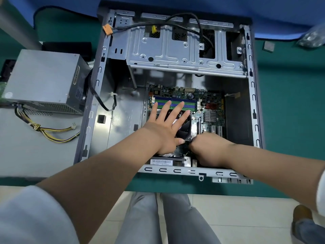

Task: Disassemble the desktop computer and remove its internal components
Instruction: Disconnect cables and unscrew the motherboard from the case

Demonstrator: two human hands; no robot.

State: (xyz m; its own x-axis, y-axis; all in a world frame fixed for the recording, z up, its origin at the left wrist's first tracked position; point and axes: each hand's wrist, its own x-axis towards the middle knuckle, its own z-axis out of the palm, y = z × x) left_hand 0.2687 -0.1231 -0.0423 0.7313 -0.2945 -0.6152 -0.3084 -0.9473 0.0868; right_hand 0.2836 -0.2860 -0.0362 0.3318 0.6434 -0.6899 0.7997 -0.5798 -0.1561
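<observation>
At left of frame the power supply (44,80) sits outside the open computer case (253,103), already removed. At centre, the left hand (165,127) lies flat, fingers spread, on the cooler fan (184,127), likely steadying it. Just right, the right hand (205,147) is curled closed at the fan's corner, probably loosening a fastener; what it grips is hidden.

Computer case (253,95) seen in bare grey metal, black outer edge. Motherboard (209,103) coloured dark green; RAM slots (175,103) striped green and blue-purple. CPU fan (184,127) black, pinkish centre label. Heatsink (210,116) silver, finned grid. Expansion slots (216,129) white. Power supply (44,80) grey with perforated mesh side; its cables (51,132) yellow, black and purple. Connector (107,29) orange. Work mat (284,120) teal green; cloth (263,7) blue. Floor tiles (237,217) cream. Trousers (149,219) grey. Sleeve (31,217) pale grey-white.
</observation>
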